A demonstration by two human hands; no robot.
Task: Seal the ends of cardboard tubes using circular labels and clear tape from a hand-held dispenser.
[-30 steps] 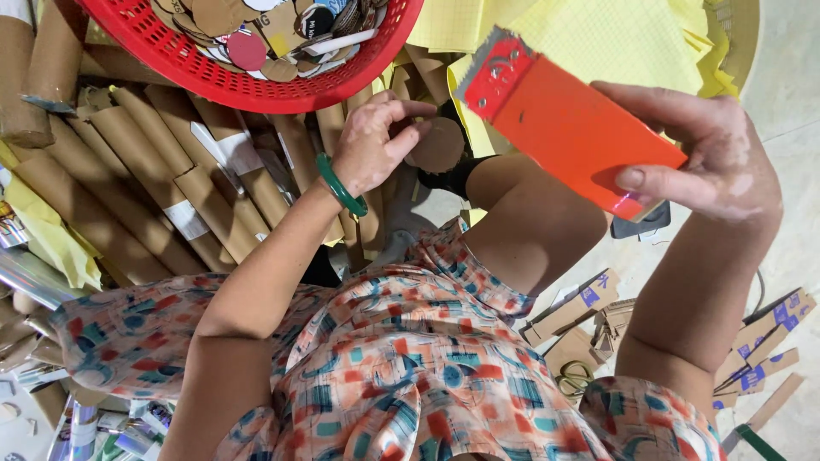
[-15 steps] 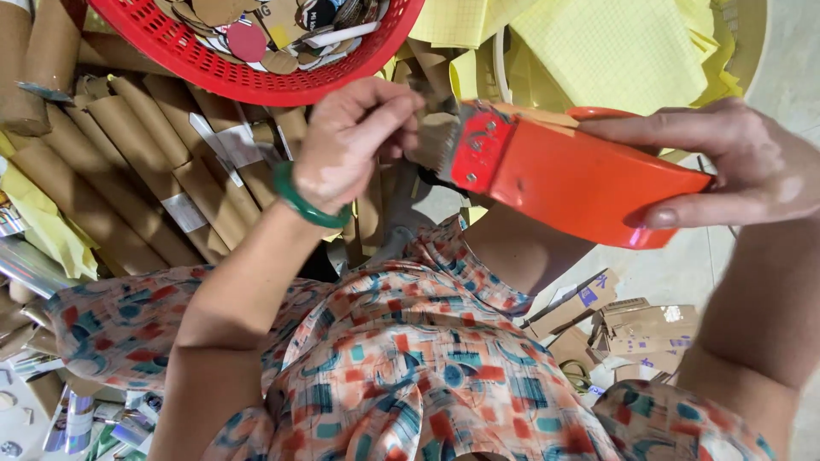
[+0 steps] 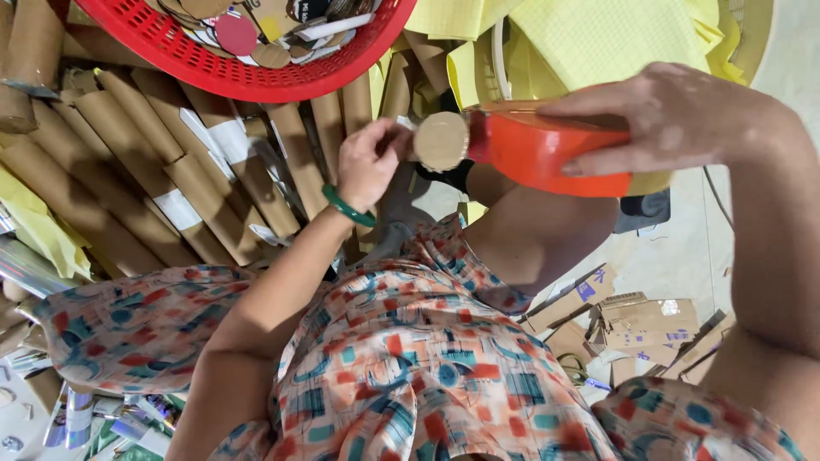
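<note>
Views: you had one, the head camera; no second view shared any part of the scene.
Position: it sat on your head, above your lap and both forearms.
Direction: it faced steeply down, past your patterned clothing in the lower half of the frame, to the floor.
Nearness: it was close; your left hand (image 3: 369, 162) and right hand (image 3: 675, 119) filled the middle and upper right of the frame.
Upper edge: the red basket (image 3: 196, 72) was cut off by the top of the frame.
Left side: cardboard tubes (image 3: 137, 162) ran off the left edge.
Lower right: flattened cardboard pieces (image 3: 645, 320) lay on the floor.
</note>
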